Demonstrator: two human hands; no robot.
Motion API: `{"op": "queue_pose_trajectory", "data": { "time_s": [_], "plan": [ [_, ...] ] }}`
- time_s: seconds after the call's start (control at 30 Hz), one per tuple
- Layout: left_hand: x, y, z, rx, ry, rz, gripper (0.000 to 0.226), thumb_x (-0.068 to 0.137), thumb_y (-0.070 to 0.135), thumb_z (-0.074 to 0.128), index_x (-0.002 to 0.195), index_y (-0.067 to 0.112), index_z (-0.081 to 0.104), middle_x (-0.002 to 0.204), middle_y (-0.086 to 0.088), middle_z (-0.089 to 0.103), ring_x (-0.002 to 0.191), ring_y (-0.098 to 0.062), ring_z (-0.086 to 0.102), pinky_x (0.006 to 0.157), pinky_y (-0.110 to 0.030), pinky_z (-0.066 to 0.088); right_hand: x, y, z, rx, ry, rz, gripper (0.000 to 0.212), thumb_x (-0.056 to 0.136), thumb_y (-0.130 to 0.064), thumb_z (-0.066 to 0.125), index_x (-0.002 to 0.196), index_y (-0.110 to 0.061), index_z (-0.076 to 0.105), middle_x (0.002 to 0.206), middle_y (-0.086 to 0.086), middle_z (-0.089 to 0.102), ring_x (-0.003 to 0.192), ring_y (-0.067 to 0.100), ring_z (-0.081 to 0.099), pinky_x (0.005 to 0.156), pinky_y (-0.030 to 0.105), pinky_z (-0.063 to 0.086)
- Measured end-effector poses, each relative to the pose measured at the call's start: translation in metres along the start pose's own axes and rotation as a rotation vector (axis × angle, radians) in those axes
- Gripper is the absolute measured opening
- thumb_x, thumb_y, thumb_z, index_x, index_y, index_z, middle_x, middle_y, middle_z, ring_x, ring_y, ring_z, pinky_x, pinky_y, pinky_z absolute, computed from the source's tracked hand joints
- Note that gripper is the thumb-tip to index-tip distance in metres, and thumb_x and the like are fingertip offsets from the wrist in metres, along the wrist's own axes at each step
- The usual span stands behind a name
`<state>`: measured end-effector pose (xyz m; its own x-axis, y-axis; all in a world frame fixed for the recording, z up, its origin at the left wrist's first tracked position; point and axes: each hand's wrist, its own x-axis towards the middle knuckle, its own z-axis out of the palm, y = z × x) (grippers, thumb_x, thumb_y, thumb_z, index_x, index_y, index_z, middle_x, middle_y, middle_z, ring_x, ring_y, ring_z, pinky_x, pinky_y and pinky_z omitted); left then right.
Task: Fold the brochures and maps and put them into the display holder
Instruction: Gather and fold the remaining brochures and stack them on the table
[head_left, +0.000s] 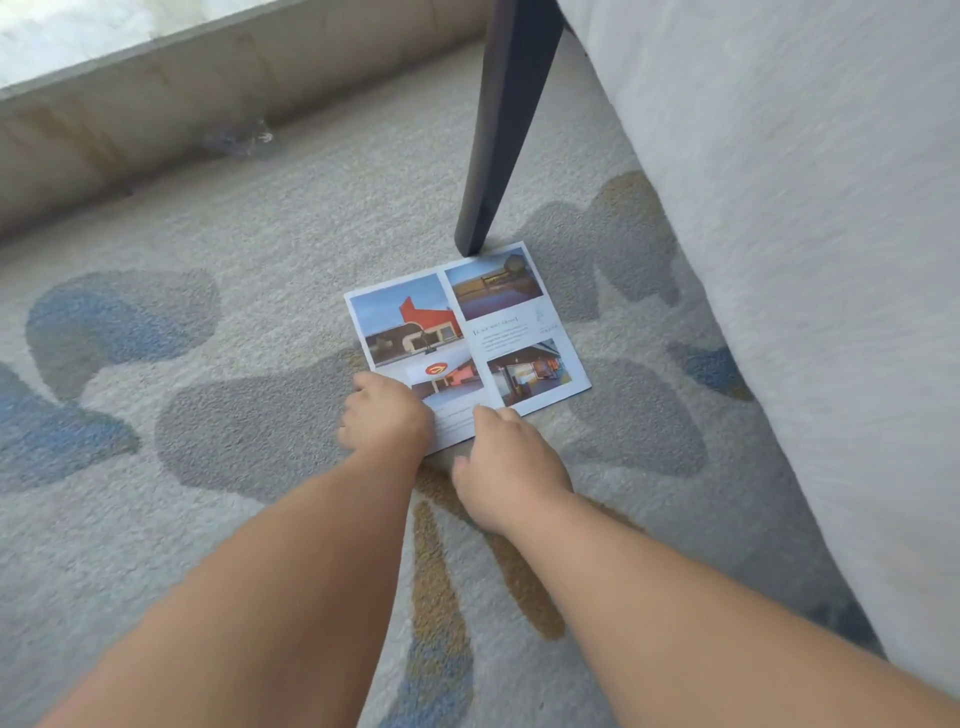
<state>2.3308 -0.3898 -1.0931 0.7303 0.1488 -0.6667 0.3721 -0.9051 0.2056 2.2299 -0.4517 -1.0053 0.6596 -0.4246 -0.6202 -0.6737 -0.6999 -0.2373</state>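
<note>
A brochure (467, 332) with photos of buildings lies open and flat on the patterned carpet (218, 395), its far corner touching the foot of a dark chair leg. My left hand (384, 413) rests with curled fingers on the near left corner of the brochure. My right hand (506, 462) touches the near edge close to the centre fold, fingers bent down onto the paper. Whether either hand pinches the sheet or only presses on it is unclear. No display holder is in view.
A dark tapered chair leg (498, 130) stands just beyond the brochure. A pale upholstered seat or bed side (810, 218) fills the right. A beige skirting and window ledge (156, 114) run along the far left.
</note>
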Motion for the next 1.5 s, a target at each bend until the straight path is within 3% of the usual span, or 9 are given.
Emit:
{"op": "queue_pose_trajectory", "data": {
  "time_s": [0.13,0.33,0.57,0.63,0.73,0.93,1.17,1.33,1.5],
  "plan": [
    [-0.003,-0.004,-0.012,-0.191,-0.031,0.073,0.031,0.087,0.016,0.053,0.117,0.009,0.056,0.117,-0.015,0.063,0.105,-0.035,0.061,0.091,-0.045,0.052,-0.007,-0.005,-0.008,0.046,0.011,0.013,0.032,0.094,-0.026,0.050,0.124,-0.015,0.047,0.129,0.004,0.047,0.119,0.025,0.046,0.078,0.035,0.039],
    [-0.074,-0.016,-0.095,-0.316,0.031,0.336,0.020,0.091,0.011,0.038,0.098,0.028,0.047,0.080,0.004,0.060,0.069,-0.016,0.057,0.054,-0.031,0.044,-0.058,-0.034,-0.055,0.167,0.009,0.050,0.035,0.094,-0.032,0.051,0.126,-0.018,0.048,0.126,0.004,0.048,0.109,0.028,0.053,0.077,0.036,0.044],
    [-0.207,-0.048,-0.273,-0.466,0.015,0.411,0.018,0.095,0.014,0.048,0.097,0.030,0.056,0.080,0.011,0.061,0.063,-0.002,0.057,0.047,-0.018,0.042,-0.168,-0.074,-0.180,0.224,0.004,0.079,0.038,0.094,-0.035,0.049,0.127,-0.016,0.050,0.127,0.010,0.050,0.110,0.030,0.053,0.080,0.035,0.042],
    [-0.251,-0.053,-0.323,-0.561,-0.010,0.395,0.019,0.095,0.014,0.051,0.093,0.032,0.058,0.084,0.010,0.066,0.068,0.003,0.062,0.056,-0.013,0.049,-0.198,-0.088,-0.222,0.258,0.018,0.102,0.043,0.093,-0.038,0.050,0.129,-0.015,0.049,0.130,0.012,0.050,0.112,0.032,0.054,0.079,0.034,0.040],
    [-0.309,-0.057,-0.386,-0.714,-0.069,0.343,0.020,0.097,0.015,0.054,0.097,0.034,0.060,0.101,0.005,0.071,0.093,-0.019,0.068,0.083,-0.039,0.057,-0.237,-0.110,-0.277,0.329,0.073,0.118,0.051,0.092,-0.043,0.053,0.131,-0.011,0.047,0.131,0.013,0.049,0.109,0.033,0.055,0.080,0.036,0.043],
    [-0.387,-0.067,-0.471,-0.914,-0.116,0.309,0.020,0.098,0.017,0.056,0.108,0.035,0.060,0.102,0.004,0.073,0.089,-0.017,0.071,0.075,-0.034,0.058,-0.290,-0.139,-0.361,0.473,0.205,0.157,0.057,0.091,-0.044,0.056,0.137,-0.013,0.040,0.133,0.011,0.053,0.109,0.033,0.058,0.080,0.037,0.047],
    [-0.439,-0.075,-0.515,-0.923,-0.090,0.345,0.026,0.098,0.009,0.051,0.112,0.029,0.059,0.114,-0.006,0.069,0.098,-0.027,0.068,0.079,-0.044,0.057,-0.348,-0.171,-0.418,0.658,0.271,-0.126,0.009,0.087,-0.018,0.049,0.091,-0.023,0.055,0.090,-0.007,0.064,0.073,0.010,0.057,0.056,0.028,0.040],
    [-0.475,-0.082,-0.530,-1.001,-0.135,0.411,0.037,0.091,0.013,0.055,0.109,0.045,0.065,0.108,-0.002,0.073,0.095,-0.027,0.068,0.080,-0.041,0.056,-0.415,-0.226,-0.411,0.668,0.062,-0.400,0.010,0.087,-0.040,0.054,0.094,-0.033,0.052,0.099,-0.015,0.061,0.089,0.012,0.061,0.077,0.042,0.055],
    [-0.491,-0.116,-0.551,-1.195,-0.225,0.391,0.037,0.091,0.008,0.061,0.116,0.034,0.066,0.106,-0.011,0.074,0.082,-0.024,0.071,0.065,-0.035,0.056,-0.457,-0.271,-0.376,0.555,-0.006,-0.548,0.018,0.094,-0.044,0.051,0.112,-0.042,0.055,0.119,-0.011,0.049,0.095,0.003,0.055,0.074,0.024,0.046]
  ]
}}
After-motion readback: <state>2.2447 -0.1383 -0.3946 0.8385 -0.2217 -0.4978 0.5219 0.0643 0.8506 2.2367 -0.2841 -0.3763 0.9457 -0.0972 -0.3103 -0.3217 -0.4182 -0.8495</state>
